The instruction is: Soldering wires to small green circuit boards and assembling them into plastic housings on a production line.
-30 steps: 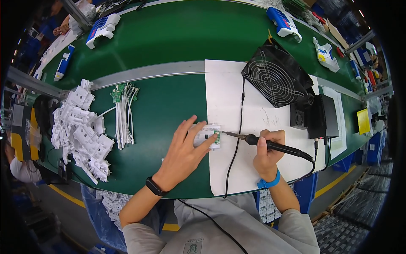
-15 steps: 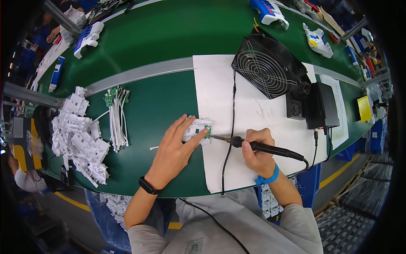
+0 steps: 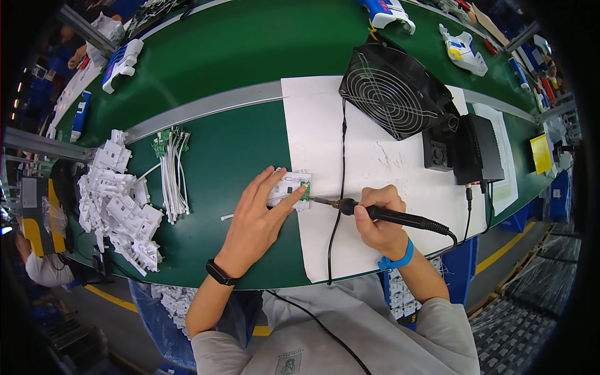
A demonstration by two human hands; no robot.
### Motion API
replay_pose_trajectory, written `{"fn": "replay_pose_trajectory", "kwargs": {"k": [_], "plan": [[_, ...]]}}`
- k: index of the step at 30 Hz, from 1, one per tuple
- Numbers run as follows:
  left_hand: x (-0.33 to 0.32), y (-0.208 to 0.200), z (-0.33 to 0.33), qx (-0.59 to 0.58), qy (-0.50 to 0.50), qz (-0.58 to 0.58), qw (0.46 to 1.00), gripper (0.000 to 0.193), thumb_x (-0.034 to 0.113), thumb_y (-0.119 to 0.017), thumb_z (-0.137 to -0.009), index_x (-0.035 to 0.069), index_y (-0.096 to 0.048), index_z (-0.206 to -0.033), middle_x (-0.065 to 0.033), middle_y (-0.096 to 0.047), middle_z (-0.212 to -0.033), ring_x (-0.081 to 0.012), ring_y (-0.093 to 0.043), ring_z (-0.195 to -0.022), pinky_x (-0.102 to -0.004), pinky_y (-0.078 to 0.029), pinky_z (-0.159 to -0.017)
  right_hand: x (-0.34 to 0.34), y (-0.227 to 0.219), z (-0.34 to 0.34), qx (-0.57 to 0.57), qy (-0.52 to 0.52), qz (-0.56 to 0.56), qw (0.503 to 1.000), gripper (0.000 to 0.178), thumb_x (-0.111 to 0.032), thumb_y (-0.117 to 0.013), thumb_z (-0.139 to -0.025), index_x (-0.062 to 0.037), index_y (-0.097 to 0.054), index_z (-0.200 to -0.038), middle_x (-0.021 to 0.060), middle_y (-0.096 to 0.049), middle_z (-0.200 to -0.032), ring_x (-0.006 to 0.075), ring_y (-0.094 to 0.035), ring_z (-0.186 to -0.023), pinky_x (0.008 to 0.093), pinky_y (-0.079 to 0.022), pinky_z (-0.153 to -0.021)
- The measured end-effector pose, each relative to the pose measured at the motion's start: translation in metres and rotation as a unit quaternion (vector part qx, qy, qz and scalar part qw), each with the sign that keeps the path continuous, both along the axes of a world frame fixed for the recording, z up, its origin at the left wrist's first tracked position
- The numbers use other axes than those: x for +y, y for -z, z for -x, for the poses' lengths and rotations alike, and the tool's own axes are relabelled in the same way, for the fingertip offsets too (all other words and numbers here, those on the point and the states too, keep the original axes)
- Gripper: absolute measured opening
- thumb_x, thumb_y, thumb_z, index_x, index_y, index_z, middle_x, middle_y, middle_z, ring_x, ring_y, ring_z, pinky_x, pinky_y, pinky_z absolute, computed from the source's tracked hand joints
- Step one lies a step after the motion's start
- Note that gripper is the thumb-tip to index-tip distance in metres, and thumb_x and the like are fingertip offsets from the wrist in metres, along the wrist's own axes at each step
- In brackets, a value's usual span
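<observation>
Splayed open, the left hand [image 3: 253, 212] pins a white plastic part [image 3: 287, 182] with green board [image 3: 305, 193] on the table [image 3: 231, 147], the right hand [image 3: 381, 222] gripping a soldering iron [image 3: 403, 217] that, slipping, could burn a fingertip [image 3: 298, 194]

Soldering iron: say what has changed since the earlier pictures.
The tip of the soldering iron has moved toward the lower right corner of the white part. Nothing was grasped or released: the right hand keeps the iron, the left hand stays on the part.
</observation>
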State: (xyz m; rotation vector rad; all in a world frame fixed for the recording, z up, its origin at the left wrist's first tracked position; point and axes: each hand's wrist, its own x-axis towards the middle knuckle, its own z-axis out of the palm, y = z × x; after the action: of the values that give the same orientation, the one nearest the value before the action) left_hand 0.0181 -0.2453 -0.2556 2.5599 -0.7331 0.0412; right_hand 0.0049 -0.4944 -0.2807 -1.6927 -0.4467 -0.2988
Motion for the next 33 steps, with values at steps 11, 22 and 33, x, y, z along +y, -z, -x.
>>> {"fn": "replay_pose_trajectory", "kwargs": {"k": [11,22,33], "plan": [[-0.002,0.001,0.001,-0.002,-0.005,0.006,1.000,0.045,0.006,-0.073,-0.084,0.019,-0.071,-0.127,-0.0138,-0.054,-0.140,-0.0362,-0.050,-0.132,-0.0453,-0.045,-0.106,-0.002,0.004,0.001,0.004,0.014,-0.007,1.000,0.020,-0.008,-0.065,-0.094,-0.0025,-0.046,-0.095,0.0037,-0.049,-0.064,0.0068,-0.037,-0.055,0.0244,-0.029,-0.050],[-0.006,0.002,0.003,-0.075,-0.022,-0.045,0.996,0.042,0.016,-0.078,-0.083,0.017,-0.072,-0.124,-0.0110,-0.060,-0.132,-0.0305,-0.058,-0.115,-0.0398,-0.049,-0.092,-0.002,0.009,-0.002,-0.035,0.119,-0.040,0.991,0.023,-0.003,-0.070,-0.090,-0.0011,-0.048,-0.094,0.0041,-0.054,-0.061,0.0056,-0.041,-0.049,0.0225,-0.030,-0.045],[-0.018,0.002,0.016,-0.105,-0.080,-0.022,0.991,0.047,0.025,-0.085,-0.074,0.009,-0.072,-0.116,-0.0102,-0.063,-0.124,-0.0268,-0.059,-0.091,-0.0362,-0.051,-0.072,-0.009,0.002,-0.006,-0.026,0.195,-0.113,0.974,0.024,0.002,-0.074,-0.087,-0.0015,-0.051,-0.096,0.0019,-0.055,-0.069,0.0038,-0.037,-0.056,0.0190,-0.027,-0.052]]}}
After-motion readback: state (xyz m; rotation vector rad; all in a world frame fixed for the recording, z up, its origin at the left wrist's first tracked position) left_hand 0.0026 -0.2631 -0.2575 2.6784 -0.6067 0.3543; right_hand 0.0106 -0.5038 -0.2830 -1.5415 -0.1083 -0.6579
